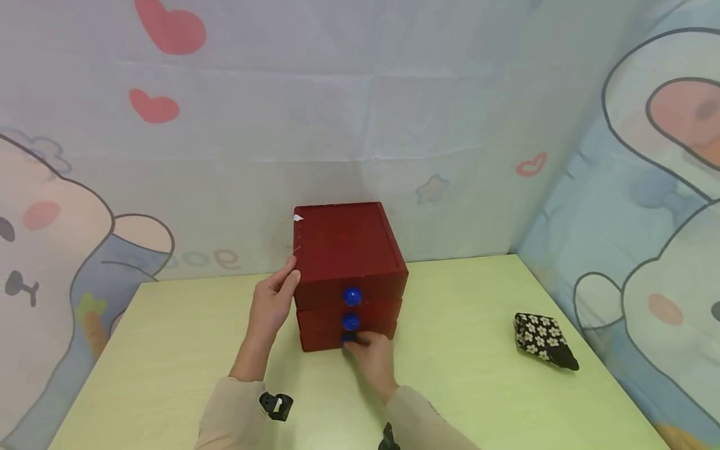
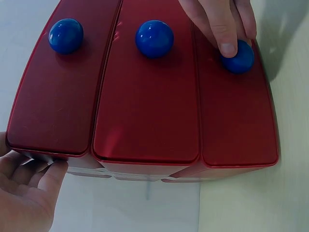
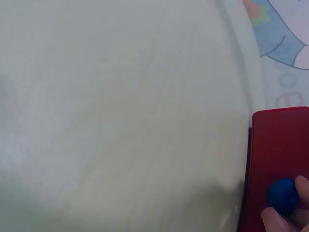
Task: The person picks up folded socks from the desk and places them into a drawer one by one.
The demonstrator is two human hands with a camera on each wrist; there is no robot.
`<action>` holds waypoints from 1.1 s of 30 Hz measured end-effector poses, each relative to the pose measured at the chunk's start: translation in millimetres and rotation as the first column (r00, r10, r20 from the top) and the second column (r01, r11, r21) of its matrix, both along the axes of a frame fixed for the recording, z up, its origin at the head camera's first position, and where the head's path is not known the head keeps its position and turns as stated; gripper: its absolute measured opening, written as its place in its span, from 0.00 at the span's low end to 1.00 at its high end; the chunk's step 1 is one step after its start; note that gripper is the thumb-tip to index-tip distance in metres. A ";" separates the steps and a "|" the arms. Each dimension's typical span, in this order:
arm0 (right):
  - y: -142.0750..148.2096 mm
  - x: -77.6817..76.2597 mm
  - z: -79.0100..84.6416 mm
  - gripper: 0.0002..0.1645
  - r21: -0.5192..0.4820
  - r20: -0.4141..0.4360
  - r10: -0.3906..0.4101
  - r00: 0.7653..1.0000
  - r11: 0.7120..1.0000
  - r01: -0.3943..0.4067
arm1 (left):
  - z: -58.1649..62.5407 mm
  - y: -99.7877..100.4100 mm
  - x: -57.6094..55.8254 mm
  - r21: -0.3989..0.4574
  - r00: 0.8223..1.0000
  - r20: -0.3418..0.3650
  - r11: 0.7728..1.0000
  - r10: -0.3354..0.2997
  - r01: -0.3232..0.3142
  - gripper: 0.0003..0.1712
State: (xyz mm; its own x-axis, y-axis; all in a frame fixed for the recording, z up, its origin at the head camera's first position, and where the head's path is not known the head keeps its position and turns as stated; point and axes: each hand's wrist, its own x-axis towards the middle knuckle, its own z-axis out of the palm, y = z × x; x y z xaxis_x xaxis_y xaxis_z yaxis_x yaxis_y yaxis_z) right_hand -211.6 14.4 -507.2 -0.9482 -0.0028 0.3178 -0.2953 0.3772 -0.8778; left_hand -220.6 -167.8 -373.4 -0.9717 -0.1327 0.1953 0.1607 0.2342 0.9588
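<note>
A dark red cabinet [image 1: 343, 244] of three stacked drawers stands near the back of the table, each drawer front bearing a round blue knob. My left hand [image 1: 272, 303] is at the cabinet's upper left side. In the left wrist view, the fingers and thumb of my left hand [image 2: 31, 191] touch that side near the top drawer [image 2: 53, 106]. Low at the front, my right hand [image 1: 374, 359] pinches the bottom drawer's blue knob [image 2: 239, 58]. Thumb and finger lie on either side of that knob [image 3: 283, 195] in the right wrist view. All three drawer fronts look closed.
A black pouch with a white flower pattern [image 1: 542, 340] lies on the right of the pale yellow-green table [image 1: 461, 400]. Behind the table hangs a cloth [image 1: 270, 119] printed with hearts and cartoon animals, which also covers the right side.
</note>
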 end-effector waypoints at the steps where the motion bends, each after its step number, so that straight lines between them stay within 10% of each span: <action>1: -0.2 0.6 0.0 0.06 -0.008 0.009 -0.011 1.000 1.000 0.011 | -0.1 0.5 -0.1 0.000 1.000 0.002 1.000 -0.004 0.004 0.25; 33: 14.2 40.1 1.8 0.12 0.176 0.051 0.039 0.998 0.983 -0.048 | 0.2 1.8 1.2 -0.021 1.000 -0.003 1.000 -0.001 0.001 0.25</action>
State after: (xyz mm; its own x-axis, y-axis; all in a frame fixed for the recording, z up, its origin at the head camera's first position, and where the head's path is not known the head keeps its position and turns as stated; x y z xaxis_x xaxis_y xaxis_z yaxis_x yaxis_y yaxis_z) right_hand -171.5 28.6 -505.4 -0.9598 -0.0967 0.2635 -0.2747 0.5157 -0.8115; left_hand -219.4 -166.1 -373.2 -0.9713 -0.1275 0.2009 0.1639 0.2539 0.9532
